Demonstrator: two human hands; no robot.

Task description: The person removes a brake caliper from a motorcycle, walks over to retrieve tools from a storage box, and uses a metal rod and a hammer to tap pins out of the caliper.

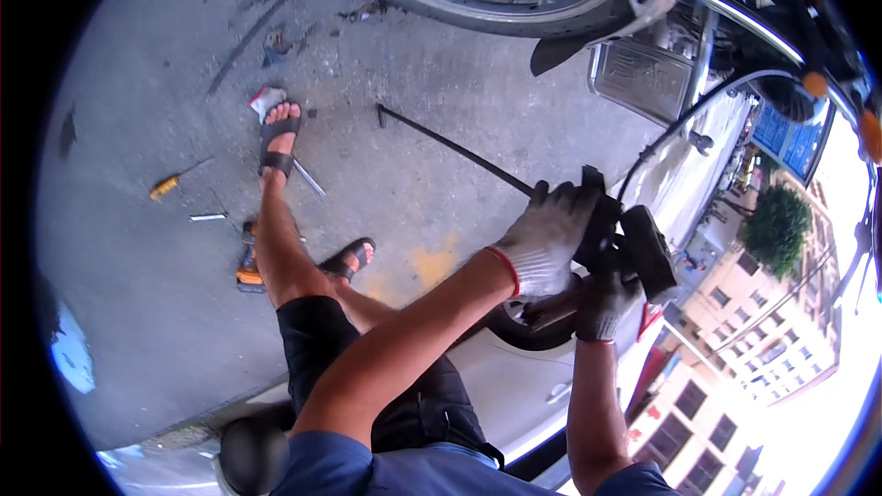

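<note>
A long thin black rod [459,151] with a short crosspiece at its far end slants across the view to a dark bulky part [602,230]. My left hand [551,230], in a light knitted glove with a red cuff, is closed round this part where the rod meets it. My right hand [606,301], in a greyer, stained glove, is closed near the part's lower side, beside a black block-like piece [650,253]. The fingertips of my right hand are partly hidden. A black cable [657,142] runs up from the dark part toward the motorcycle.
A motorcycle wheel [514,0] and a metal plate [641,80] are at the top. On the ground lie a yellow-handled screwdriver [165,187], metal rods [310,176], an orange power tool [248,266] and a crumpled rag [266,101]. A white car [514,395] stands behind my arms.
</note>
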